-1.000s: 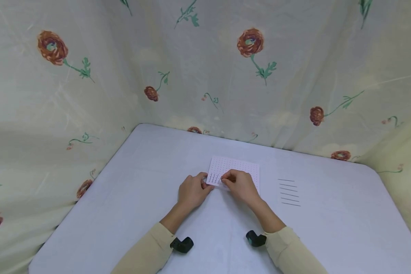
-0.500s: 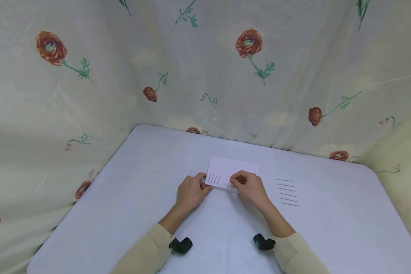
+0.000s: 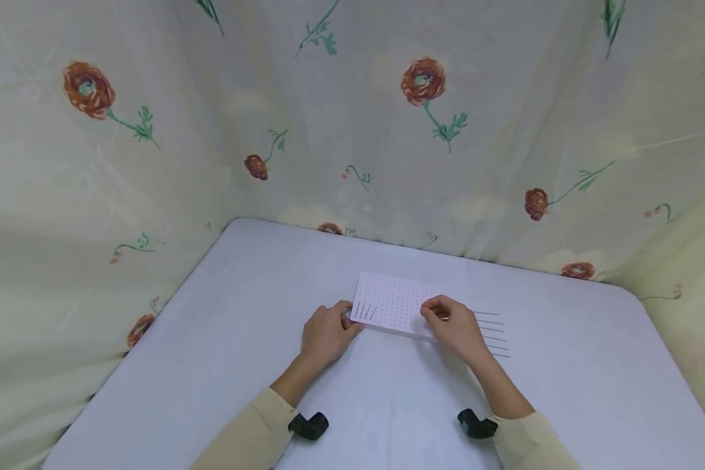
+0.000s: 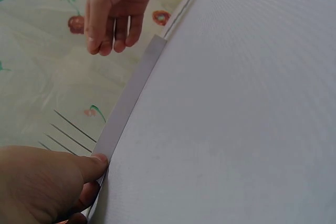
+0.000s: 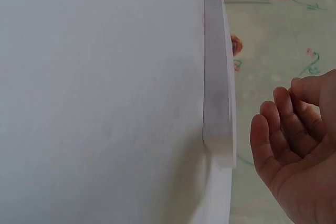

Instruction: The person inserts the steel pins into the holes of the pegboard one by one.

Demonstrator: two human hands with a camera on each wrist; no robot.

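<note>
A white pegboard (image 3: 396, 297) with rows of small holes lies mid-table. Several thin dark pins (image 3: 365, 310) stand upright in a row at its near left corner; they also rise above the board's edge in the left wrist view. My left hand (image 3: 326, 334) grips that corner, its thumb (image 4: 95, 166) against the front side. Over the board's right end hovers my right hand (image 3: 455, 326). Its fingers (image 5: 283, 109) are loosely bent, with nothing visible between them in the right wrist view. Right of the board, several more pins (image 3: 493, 329) lie flat in a column, partly hidden by this hand.
The white table (image 3: 282, 267) extends around the board. A flower-patterned cloth (image 3: 317, 117) hangs behind and along the sides. Black wrist mounts (image 3: 309, 426) sit at both sleeve cuffs.
My right hand has moved right, away from the upright pins and towards the loose ones, uncovering more of the board. The left hand has kept its hold on the corner.
</note>
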